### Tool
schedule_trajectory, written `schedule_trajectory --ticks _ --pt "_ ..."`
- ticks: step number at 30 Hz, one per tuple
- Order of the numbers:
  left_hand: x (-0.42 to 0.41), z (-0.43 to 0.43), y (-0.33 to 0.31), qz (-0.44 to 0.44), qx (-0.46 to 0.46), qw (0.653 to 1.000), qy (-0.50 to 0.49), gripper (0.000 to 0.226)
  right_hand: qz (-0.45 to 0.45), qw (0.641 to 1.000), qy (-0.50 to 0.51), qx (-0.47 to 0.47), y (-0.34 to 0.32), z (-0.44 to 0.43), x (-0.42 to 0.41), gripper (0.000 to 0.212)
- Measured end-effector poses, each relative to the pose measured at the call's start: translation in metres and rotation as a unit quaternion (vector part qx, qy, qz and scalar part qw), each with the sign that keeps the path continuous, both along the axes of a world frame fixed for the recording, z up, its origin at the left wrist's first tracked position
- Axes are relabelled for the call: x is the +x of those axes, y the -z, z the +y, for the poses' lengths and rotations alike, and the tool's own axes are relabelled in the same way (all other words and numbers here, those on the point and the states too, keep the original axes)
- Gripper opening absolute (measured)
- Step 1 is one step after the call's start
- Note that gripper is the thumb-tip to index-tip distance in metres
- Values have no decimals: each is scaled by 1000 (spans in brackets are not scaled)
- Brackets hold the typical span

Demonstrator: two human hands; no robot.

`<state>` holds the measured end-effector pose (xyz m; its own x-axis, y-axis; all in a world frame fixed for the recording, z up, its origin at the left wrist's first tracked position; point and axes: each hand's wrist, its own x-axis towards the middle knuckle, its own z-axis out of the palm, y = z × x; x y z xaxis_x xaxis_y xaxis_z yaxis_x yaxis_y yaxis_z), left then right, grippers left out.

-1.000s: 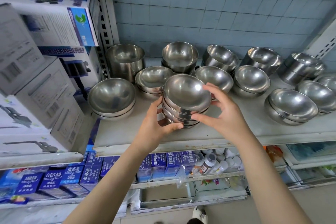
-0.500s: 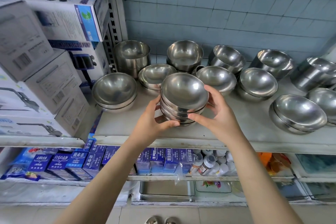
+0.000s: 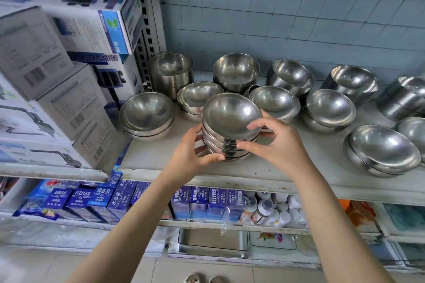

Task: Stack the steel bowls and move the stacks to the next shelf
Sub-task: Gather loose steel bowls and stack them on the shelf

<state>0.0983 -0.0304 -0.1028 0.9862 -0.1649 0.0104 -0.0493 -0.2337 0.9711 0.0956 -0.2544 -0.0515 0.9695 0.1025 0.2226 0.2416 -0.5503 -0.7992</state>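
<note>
A stack of several steel bowls (image 3: 230,119) sits at the front middle of the white shelf (image 3: 264,172), tilted a little toward me. My left hand (image 3: 193,156) cups the stack's lower left side, thumb curled under its base. My right hand (image 3: 276,142) holds the right side, fingers and thumb curled around the upper rims. More steel bowls stand around it: a wide pair at the left (image 3: 146,114), a small stack behind (image 3: 199,97), deep bowls at the back (image 3: 236,71), and several more stacks to the right (image 3: 383,149).
White and blue cardboard boxes (image 3: 57,80) fill the neighbouring shelf on the left, past a perforated steel upright (image 3: 147,18). Blue packets (image 3: 110,200) and small bottles (image 3: 271,209) line the lower shelf. A tiled wall closes the back.
The view has shifted a little leftward and closer. Both hands stay on the stack, which has barely moved; my right fingers have curled further over the top rims.
</note>
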Motion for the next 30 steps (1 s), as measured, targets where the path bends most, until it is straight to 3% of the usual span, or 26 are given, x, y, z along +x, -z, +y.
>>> schedule_trajectory --ticks 3,6,9,11,13,16,18,21,26,30 --pt "1 0 0 -1 0 1000 0 94 18 1000 -3 12 -4 -3 0 37" --pt "0 -1 -1 1 -8 1000 -1 95 20 1000 1 19 -8 -2 -1 43" --pt "0 0 -6 -9 19 1000 17 84 10 998 -17 52 -6 -1 -3 79" --pt "-10 5 -7 -22 45 999 16 94 12 995 -13 94 4 -2 -9 106" --pt "-31 18 -9 -18 20 996 -85 91 6 992 14 126 20 2 -19 116" --pt "-54 48 -9 -99 13 952 -290 60 10 983 46 175 44 13 -30 112" --pt "-45 66 -8 -100 50 935 -338 74 40 981 39 184 51 20 -27 107" --pt "-17 85 -8 -80 112 935 -328 95 81 984 19 158 56 26 -16 100" --pt "9 92 -15 -74 106 946 -299 118 92 984 16 154 57 31 -3 91" --pt "14 94 -20 -70 146 943 -290 120 97 983 12 156 59 35 -2 87"
